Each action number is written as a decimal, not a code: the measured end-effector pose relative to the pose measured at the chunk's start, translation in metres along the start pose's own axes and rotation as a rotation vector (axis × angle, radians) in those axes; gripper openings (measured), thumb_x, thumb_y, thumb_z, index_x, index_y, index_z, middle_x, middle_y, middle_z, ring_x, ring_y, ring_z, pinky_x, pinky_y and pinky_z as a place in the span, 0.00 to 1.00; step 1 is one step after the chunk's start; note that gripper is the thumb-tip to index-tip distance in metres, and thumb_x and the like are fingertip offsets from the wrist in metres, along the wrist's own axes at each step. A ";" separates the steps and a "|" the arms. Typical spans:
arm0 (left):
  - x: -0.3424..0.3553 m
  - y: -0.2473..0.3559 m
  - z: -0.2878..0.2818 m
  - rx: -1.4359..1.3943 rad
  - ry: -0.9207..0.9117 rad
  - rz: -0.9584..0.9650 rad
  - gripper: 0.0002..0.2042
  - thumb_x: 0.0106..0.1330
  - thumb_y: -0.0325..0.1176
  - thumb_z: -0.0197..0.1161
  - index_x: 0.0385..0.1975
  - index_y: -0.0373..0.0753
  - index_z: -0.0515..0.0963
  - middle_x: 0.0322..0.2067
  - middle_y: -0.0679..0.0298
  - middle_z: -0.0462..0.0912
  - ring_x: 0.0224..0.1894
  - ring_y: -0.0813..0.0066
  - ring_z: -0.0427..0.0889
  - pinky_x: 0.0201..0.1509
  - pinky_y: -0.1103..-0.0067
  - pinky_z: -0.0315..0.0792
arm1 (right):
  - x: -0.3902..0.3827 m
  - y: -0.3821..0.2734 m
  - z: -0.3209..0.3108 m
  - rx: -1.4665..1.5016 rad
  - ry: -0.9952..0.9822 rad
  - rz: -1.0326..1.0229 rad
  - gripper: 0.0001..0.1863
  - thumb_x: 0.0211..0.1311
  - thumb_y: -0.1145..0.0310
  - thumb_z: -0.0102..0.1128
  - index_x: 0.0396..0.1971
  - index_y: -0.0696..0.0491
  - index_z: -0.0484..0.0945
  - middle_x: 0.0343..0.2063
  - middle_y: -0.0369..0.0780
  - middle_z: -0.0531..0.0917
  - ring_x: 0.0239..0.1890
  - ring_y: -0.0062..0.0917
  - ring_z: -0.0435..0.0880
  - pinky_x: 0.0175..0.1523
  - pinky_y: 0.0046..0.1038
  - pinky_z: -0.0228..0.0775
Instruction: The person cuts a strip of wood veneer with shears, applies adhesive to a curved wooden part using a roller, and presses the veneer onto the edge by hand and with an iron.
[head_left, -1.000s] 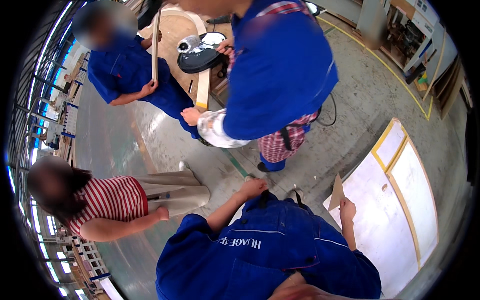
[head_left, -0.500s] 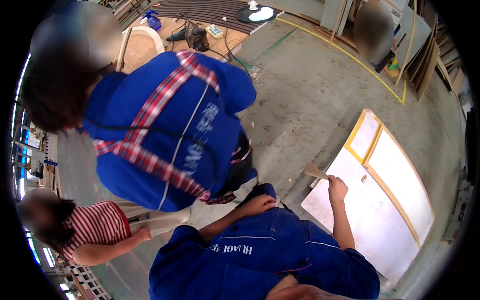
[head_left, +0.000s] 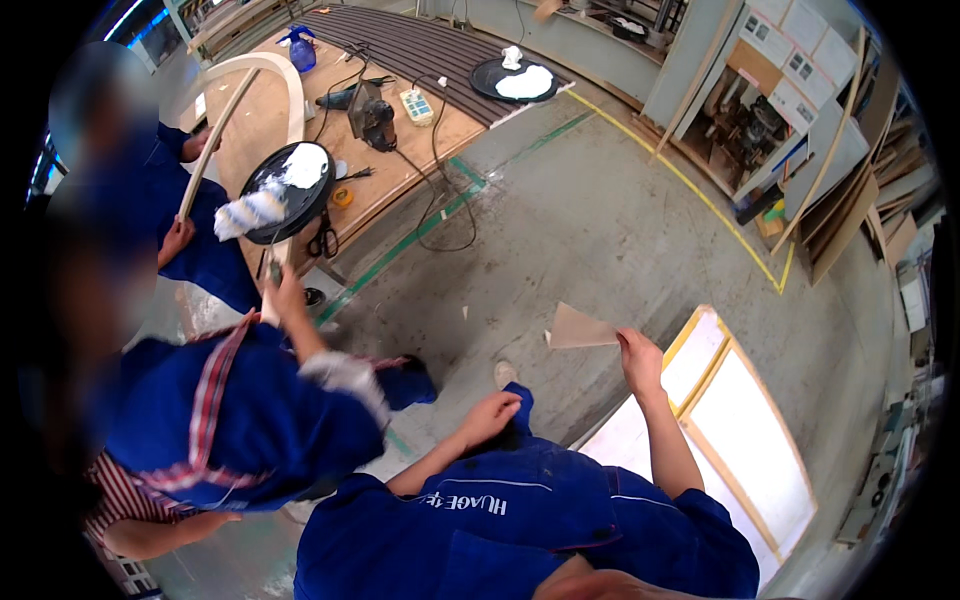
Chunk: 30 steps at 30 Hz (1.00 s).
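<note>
My right hand (head_left: 641, 360) pinches one end of a thin, tan, wedge-shaped flat piece (head_left: 583, 328), held up over the floor with its wide end pointing left. Its exact kind does not show clearly. My left hand (head_left: 490, 418) hovers before my body beside my blue trousers (head_left: 519, 400), its fingers curled together with nothing visible in them. To the right of my right forearm, a large white panel (head_left: 745, 420) with yellow-tan strips lies at an angle, partly covered by my arm and sleeve.
At left, a co-worker's hand (head_left: 287, 290) grips a handle below a fluffy roller (head_left: 250, 212) at a black tray (head_left: 318, 198). Another person holds a pale strip by the workbench (head_left: 440, 150), which bears a power tool (head_left: 372, 118) and blue spray bottle (head_left: 300, 50). Boards (head_left: 855, 190) lean far right.
My view has swung left. The co-worker in blue has turned and moved lower left, revealing the roller and tray. The tan piece now shows broader, and my right hand has moved away from the panel.
</note>
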<state>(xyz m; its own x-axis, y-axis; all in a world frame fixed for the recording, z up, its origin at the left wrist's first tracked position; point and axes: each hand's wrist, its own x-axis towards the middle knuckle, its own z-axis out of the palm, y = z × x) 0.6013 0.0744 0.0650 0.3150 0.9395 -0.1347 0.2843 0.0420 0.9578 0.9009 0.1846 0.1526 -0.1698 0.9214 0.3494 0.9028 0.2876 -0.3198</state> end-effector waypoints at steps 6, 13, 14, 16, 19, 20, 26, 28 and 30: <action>0.120 0.031 -0.043 -0.047 0.122 -0.095 0.14 0.69 0.38 0.56 0.47 0.37 0.77 0.40 0.53 0.82 0.39 0.60 0.82 0.44 0.71 0.75 | 0.100 0.020 -0.020 0.065 -0.108 -0.112 0.14 0.59 0.76 0.56 0.44 0.47 0.78 0.35 0.45 0.83 0.36 0.42 0.82 0.39 0.38 0.75; 0.155 0.026 -0.088 0.150 0.238 -0.127 0.13 0.68 0.38 0.58 0.46 0.38 0.79 0.40 0.57 0.82 0.39 0.67 0.82 0.43 0.74 0.74 | 0.207 0.030 0.008 0.226 -0.045 -0.148 0.15 0.59 0.80 0.55 0.45 0.52 0.78 0.36 0.46 0.83 0.39 0.43 0.82 0.42 0.37 0.74; 0.157 0.018 -0.091 0.189 0.275 -0.138 0.13 0.68 0.38 0.58 0.45 0.38 0.79 0.40 0.57 0.82 0.40 0.66 0.82 0.43 0.74 0.74 | 0.227 0.033 0.012 0.240 -0.021 -0.174 0.13 0.59 0.80 0.54 0.44 0.53 0.78 0.36 0.46 0.83 0.39 0.43 0.82 0.42 0.37 0.74; 0.157 0.003 -0.098 0.113 0.402 -0.234 0.12 0.67 0.38 0.58 0.43 0.38 0.80 0.39 0.56 0.82 0.38 0.63 0.83 0.42 0.72 0.75 | 0.274 0.034 0.023 0.319 0.057 -0.258 0.10 0.61 0.79 0.53 0.41 0.55 0.79 0.36 0.46 0.83 0.38 0.41 0.83 0.40 0.35 0.74; 0.170 -0.012 -0.111 0.116 0.531 -0.368 0.12 0.68 0.38 0.58 0.43 0.37 0.80 0.39 0.56 0.83 0.39 0.64 0.84 0.43 0.73 0.76 | 0.358 0.041 0.048 0.467 0.014 -0.251 0.07 0.64 0.76 0.53 0.38 0.59 0.79 0.34 0.47 0.84 0.33 0.34 0.85 0.37 0.32 0.74; 0.174 -0.017 -0.115 0.140 0.565 -0.417 0.12 0.68 0.37 0.58 0.44 0.37 0.80 0.39 0.56 0.84 0.39 0.65 0.85 0.44 0.74 0.76 | 0.387 0.043 0.061 0.525 -0.030 -0.225 0.06 0.65 0.75 0.53 0.37 0.60 0.79 0.33 0.47 0.84 0.31 0.32 0.85 0.36 0.31 0.74; 0.244 -0.041 -0.125 0.130 0.802 -0.513 0.13 0.69 0.37 0.57 0.43 0.35 0.80 0.37 0.55 0.84 0.39 0.66 0.85 0.44 0.75 0.76 | 0.590 0.033 0.164 0.995 -0.214 -0.156 0.13 0.70 0.67 0.53 0.40 0.62 0.77 0.30 0.40 0.83 0.24 0.20 0.82 0.29 0.22 0.72; 0.269 -0.029 -0.123 0.056 0.882 -0.571 0.12 0.69 0.37 0.57 0.43 0.35 0.80 0.38 0.53 0.84 0.40 0.64 0.85 0.44 0.74 0.76 | 0.648 0.011 0.191 1.122 -0.307 -0.126 0.13 0.71 0.66 0.52 0.43 0.62 0.76 0.31 0.38 0.83 0.25 0.18 0.82 0.28 0.20 0.73; 0.296 -0.004 -0.125 -0.003 0.950 -0.633 0.12 0.68 0.36 0.58 0.44 0.36 0.80 0.39 0.51 0.83 0.41 0.61 0.85 0.44 0.72 0.77 | 0.709 -0.016 0.223 1.234 -0.372 -0.207 0.13 0.71 0.67 0.52 0.45 0.61 0.75 0.33 0.37 0.83 0.27 0.16 0.81 0.29 0.18 0.75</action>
<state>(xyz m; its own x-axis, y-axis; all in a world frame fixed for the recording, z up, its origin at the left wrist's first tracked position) 0.5798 0.3946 0.0535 -0.6972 0.6267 -0.3481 0.1458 0.5995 0.7870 0.6776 0.8915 0.2090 -0.5390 0.7909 0.2897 -0.0755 0.2972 -0.9518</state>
